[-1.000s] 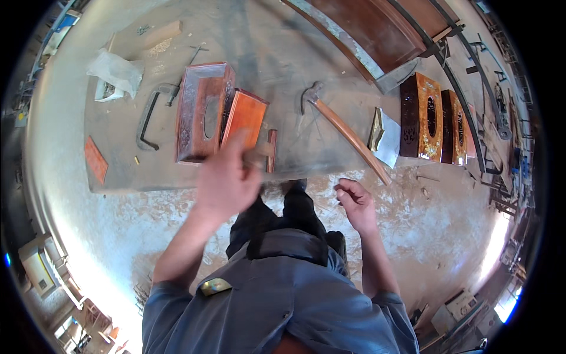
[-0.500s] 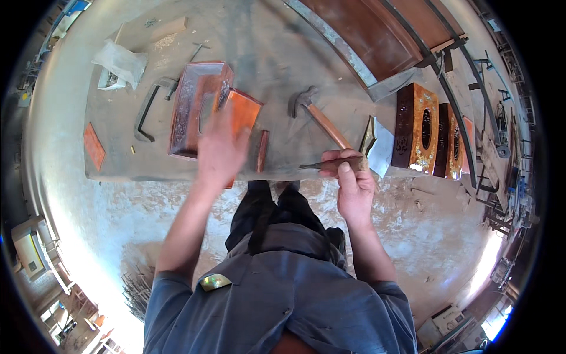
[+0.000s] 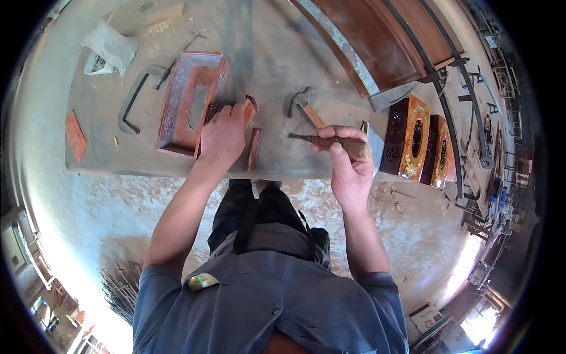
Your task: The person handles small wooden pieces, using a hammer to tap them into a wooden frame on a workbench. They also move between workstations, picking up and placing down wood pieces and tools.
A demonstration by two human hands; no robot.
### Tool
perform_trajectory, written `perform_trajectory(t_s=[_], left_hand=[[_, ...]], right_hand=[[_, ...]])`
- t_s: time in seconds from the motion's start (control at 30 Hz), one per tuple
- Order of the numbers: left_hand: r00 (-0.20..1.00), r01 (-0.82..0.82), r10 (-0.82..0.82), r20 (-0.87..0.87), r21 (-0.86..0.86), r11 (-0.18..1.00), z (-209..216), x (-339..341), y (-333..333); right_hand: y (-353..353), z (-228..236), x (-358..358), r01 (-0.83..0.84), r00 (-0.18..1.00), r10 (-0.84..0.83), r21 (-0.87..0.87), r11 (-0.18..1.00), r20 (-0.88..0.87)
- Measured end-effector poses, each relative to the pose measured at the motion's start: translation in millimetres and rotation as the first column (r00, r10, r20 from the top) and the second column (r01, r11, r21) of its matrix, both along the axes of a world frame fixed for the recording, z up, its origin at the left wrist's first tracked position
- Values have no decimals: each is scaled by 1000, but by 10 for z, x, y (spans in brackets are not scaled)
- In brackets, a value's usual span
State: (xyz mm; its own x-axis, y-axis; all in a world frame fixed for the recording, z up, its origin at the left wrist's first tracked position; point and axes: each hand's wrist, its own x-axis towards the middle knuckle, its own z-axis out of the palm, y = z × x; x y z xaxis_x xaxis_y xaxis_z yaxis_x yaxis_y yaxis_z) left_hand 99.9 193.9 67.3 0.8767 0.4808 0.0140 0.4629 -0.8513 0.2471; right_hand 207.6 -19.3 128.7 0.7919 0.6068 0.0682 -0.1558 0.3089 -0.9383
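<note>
My right hand [image 3: 351, 171] grips a chisel [image 3: 355, 147] by its wooden handle, the blade pointing left over the table's near edge. The fingers of my left hand [image 3: 224, 134] are closed on a reddish wooden panel [image 3: 250, 113], tilted so that it shows nearly edge-on; my hand hides part of it. Just left of that hand, a carved reddish wooden box [image 3: 184, 131] lies with its hollow side up and an oval slot in its bottom. A short dark-red wood strip [image 3: 253, 150] lies to the hand's right. Beyond the chisel lies a claw hammer [image 3: 306, 110], its handle end hidden.
A C-clamp [image 3: 126, 107], an orange wood piece [image 3: 76, 135] and a plastic bag [image 3: 112, 46] are on the left of the table. At right stand two carved boxes with oval slots [image 3: 404, 138]. A large brown panel [image 3: 377, 41] with long metal bars fills the far right.
My left hand has closed on the reddish panel and tilted it up beside the box. My right hand has raised the chisel slightly away from me. The whole view has shifted a little.
</note>
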Motion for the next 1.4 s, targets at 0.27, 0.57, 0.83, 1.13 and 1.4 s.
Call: perform_trajectory(t_s=[0.27,0.57,0.83,1.13,1.4], left_hand=[[994,18,-33,108,141,990,-108,-329,-104],[984,-24,20,177,21,999,-234,-331,-154],[974,-13,10,226,10,1000,-239,-328,-124],[962,-35,22,273,43,998,-184,-308,-153],[970,-20,11,244,36,999,-202,-326,-148]], right_hand=[[340,100,53,-128,988,129,-17,992,84],[562,-100,160,-199,979,201,-69,978,26],[639,-175,221,-250,968,251,-29,968,25],[682,-166,281,-283,959,283,-3,959,0],[709,-160,323,-372,928,373,-46,927,18]])
